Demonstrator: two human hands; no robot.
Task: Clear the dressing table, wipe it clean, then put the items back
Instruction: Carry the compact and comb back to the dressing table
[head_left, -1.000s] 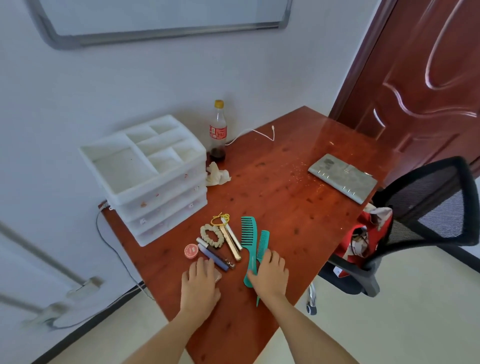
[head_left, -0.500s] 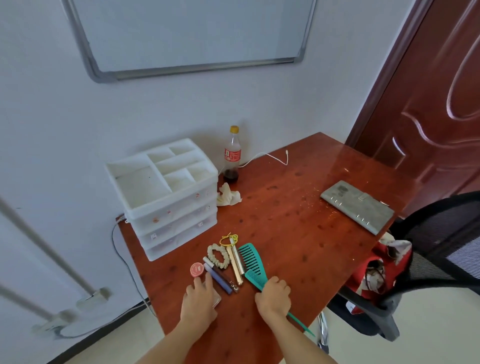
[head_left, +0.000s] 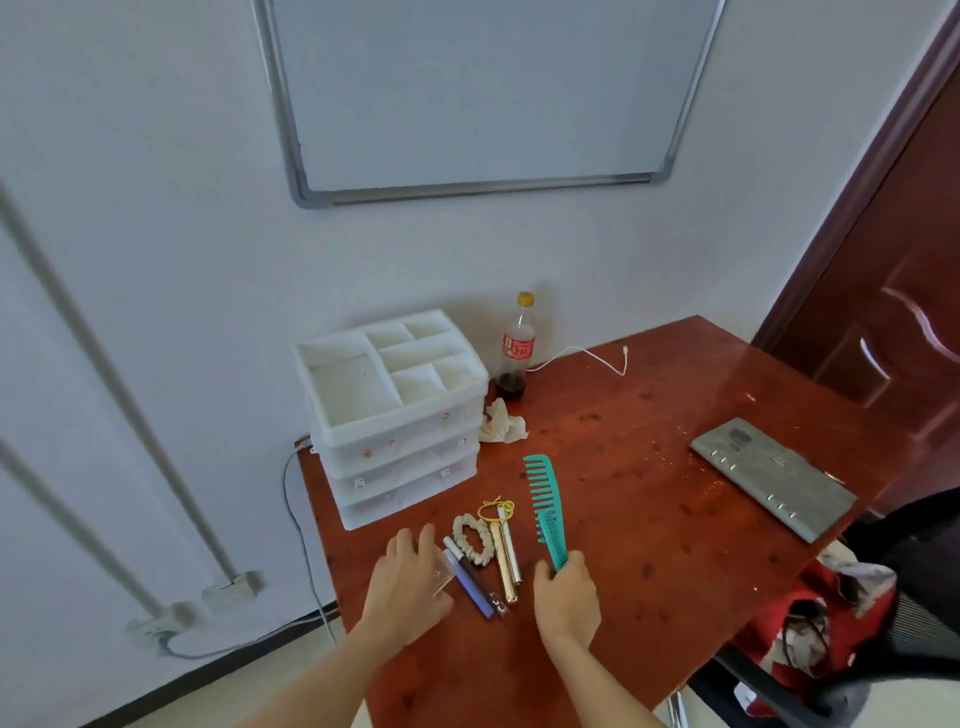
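On the reddish wooden dressing table (head_left: 654, 525), my right hand (head_left: 566, 603) is shut on the handles of two teal combs (head_left: 544, 506), whose toothed ends point away from me. My left hand (head_left: 410, 582) lies with fingers spread over a small clear case (head_left: 444, 578); whether it grips the case is unclear. Between the hands lie a blue pen (head_left: 471, 584), two gold tubes (head_left: 506, 561), a white scrunchie (head_left: 472, 538) and a yellow hair tie (head_left: 496, 510). A crumpled tissue (head_left: 501, 428) rests beside the white drawer organizer (head_left: 395, 410).
A cola bottle (head_left: 518, 348) and a white cable (head_left: 597, 358) are near the wall. A grey binder (head_left: 774, 486) lies at the right edge. A black chair (head_left: 914, 566) with a red bag (head_left: 810, 623) stands at the right, by the door (head_left: 914, 249).
My right hand closed on the combs and swung them so the teeth point away. My left hand slid forward over the small red tin. The camera tilted up.
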